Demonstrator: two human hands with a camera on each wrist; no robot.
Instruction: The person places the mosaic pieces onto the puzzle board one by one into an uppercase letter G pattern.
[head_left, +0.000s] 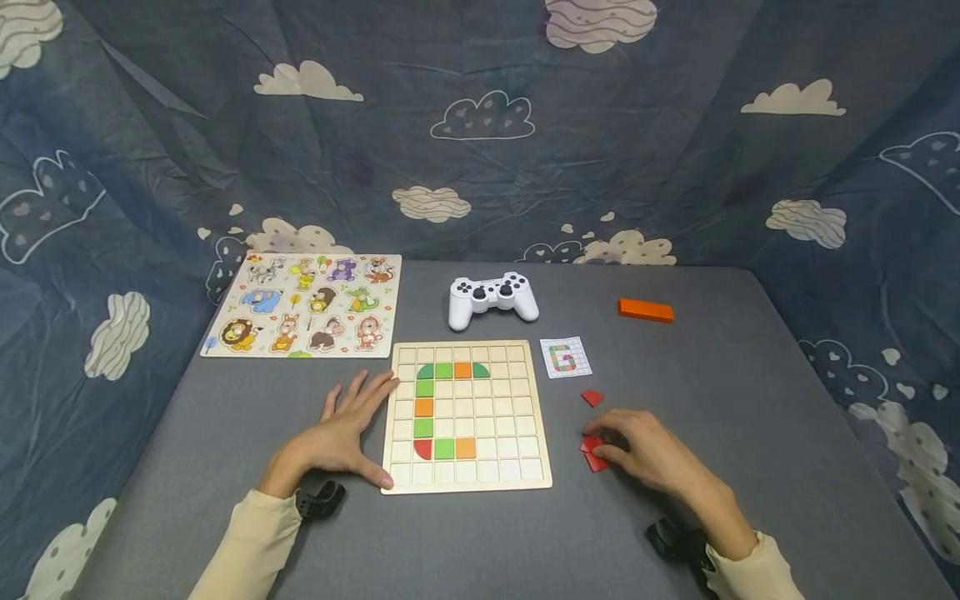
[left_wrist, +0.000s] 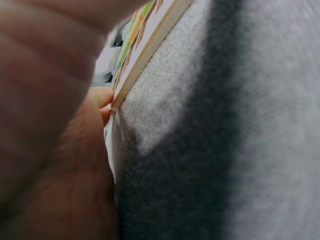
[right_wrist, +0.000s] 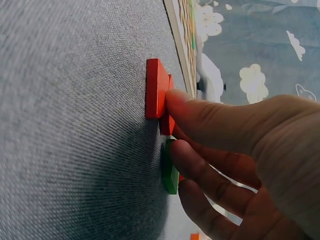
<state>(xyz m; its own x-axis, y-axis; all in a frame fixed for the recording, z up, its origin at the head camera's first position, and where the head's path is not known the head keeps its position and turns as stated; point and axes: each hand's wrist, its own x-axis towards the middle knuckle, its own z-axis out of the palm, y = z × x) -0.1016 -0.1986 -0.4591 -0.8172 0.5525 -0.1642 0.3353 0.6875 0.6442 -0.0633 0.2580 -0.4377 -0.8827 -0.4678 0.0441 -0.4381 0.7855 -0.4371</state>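
Note:
A pale wooden grid board (head_left: 487, 417) lies flat, with green, orange and red tiles forming a partial outline in its cells. My left hand (head_left: 348, 429) spreads along its left side, thumb at the near corner and fingertips at the upper left edge. In the left wrist view, fingers touch the board's edge (left_wrist: 145, 57). Right of the board, my right hand (head_left: 641, 446) pinches a red tile (head_left: 592, 443) between thumb and fingers. Another red tile (right_wrist: 152, 90) lies beside the thumb, and a green tile (right_wrist: 171, 167) is under the fingers. A red rounded piece (head_left: 592, 397) lies farther back.
A printed pattern card (head_left: 566, 357) lies right of the board. Behind are a white game controller (head_left: 493, 300) and an orange block (head_left: 646, 311). An animal puzzle board (head_left: 303, 304) lies at back left. A cloud-patterned cloth (head_left: 480, 175) hangs behind the grey table (head_left: 480, 550).

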